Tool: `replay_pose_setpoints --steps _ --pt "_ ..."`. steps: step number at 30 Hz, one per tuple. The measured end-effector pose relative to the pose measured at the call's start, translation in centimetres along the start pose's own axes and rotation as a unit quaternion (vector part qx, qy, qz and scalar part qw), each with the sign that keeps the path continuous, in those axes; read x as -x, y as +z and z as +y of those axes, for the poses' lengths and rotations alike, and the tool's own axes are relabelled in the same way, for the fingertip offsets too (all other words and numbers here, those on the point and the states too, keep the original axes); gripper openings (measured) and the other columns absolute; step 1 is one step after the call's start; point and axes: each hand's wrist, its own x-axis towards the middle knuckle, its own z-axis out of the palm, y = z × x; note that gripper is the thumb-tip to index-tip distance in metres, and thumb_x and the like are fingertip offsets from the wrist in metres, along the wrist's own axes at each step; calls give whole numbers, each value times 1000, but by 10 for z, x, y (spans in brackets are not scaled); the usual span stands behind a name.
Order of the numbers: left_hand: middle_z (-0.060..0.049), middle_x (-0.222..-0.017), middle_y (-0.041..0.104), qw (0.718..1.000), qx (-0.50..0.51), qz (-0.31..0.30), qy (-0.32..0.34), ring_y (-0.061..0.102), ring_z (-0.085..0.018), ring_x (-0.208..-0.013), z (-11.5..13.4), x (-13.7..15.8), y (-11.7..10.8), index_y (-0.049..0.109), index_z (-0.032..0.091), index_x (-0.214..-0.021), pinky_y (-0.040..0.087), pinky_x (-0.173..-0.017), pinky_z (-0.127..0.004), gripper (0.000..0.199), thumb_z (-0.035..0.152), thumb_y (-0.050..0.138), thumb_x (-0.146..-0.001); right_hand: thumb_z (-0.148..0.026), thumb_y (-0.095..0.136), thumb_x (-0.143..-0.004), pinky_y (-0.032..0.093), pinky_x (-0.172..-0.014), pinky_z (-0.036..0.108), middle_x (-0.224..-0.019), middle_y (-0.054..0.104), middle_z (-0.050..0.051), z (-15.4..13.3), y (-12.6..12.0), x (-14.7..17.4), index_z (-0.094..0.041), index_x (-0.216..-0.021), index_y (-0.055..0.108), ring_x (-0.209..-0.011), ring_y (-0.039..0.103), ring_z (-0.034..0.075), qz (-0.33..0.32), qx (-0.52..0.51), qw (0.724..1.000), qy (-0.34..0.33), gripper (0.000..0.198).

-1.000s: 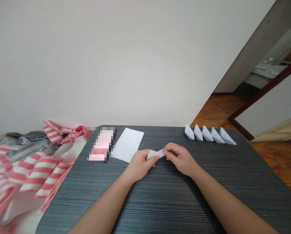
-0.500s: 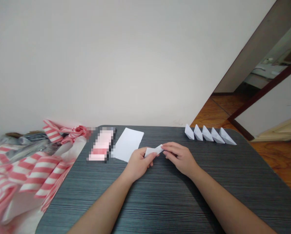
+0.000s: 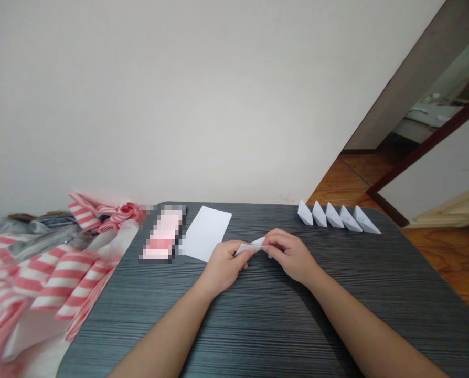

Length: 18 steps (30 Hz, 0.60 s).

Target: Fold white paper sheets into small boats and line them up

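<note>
Above the dark table, a small folded piece of white paper (image 3: 245, 248) is held between both hands. My left hand (image 3: 225, 266) pinches its left part, thumb on top. The fingertips of my right hand (image 3: 290, 253) are closed on its right end. Two layers of the fold stand slightly apart. Just beyond my left hand lie white paper sheets (image 3: 208, 231), flat on the table. Several folded paper boats (image 3: 334, 215) stand in a slanting row at the far right.
A blurred-out, pinkish rectangular object (image 3: 164, 233) lies at the table's far left. The dark wood-grain table (image 3: 234, 325) meets a pale wall. Red-and-white striped cloth (image 3: 61, 278) is heaped left of the table. Wooden floor (image 3: 340, 173) shows at the right.
The folded paper has tilted flatter in my hands, and its layers now show a gap. My right fingers have curled in closer around its right end.
</note>
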Motion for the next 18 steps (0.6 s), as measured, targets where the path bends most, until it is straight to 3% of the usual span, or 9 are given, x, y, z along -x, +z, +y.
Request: replay_pose_setpoints --steps 4,12,16,18 --pt "1 -57 56 1000 -12 -8 2 49 -11 -53 1 0 0 62 16 -69 37 -51 -21 31 41 48 -84 -18 51 -85 41 -66 28 -75 59 2 -4 -1 -2 -19 -65 57 -68 55 15 -4 12 1000 12 21" --pt "1 -57 56 1000 -8 -21 -2 50 -10 -51 1 0 0 61 15 -69 37 -50 -21 33 41 48 -84 -18 50 -86 39 -62 25 -63 56 -2 -2 3 0 -19 -74 56 -61 53 13 -10 10 999 51 14" --pt "1 -62 58 998 49 -28 -18 53 -11 -55 1 0 1 62 17 -97 40 -51 -21 27 38 51 -83 -16 50 -86 39 -65 25 -67 56 -1 -3 -1 0 -18 -71 55 -65 53 13 -15 25 999 28 16" --pt "1 -63 59 996 82 -25 -31 55 -12 -55 0 -1 1 53 19 -115 42 -51 -21 38 36 54 -81 -15 50 -86 39 -64 25 -67 55 -1 -4 -3 0 -18 -72 55 -64 52 13 -21 28 999 25 15"
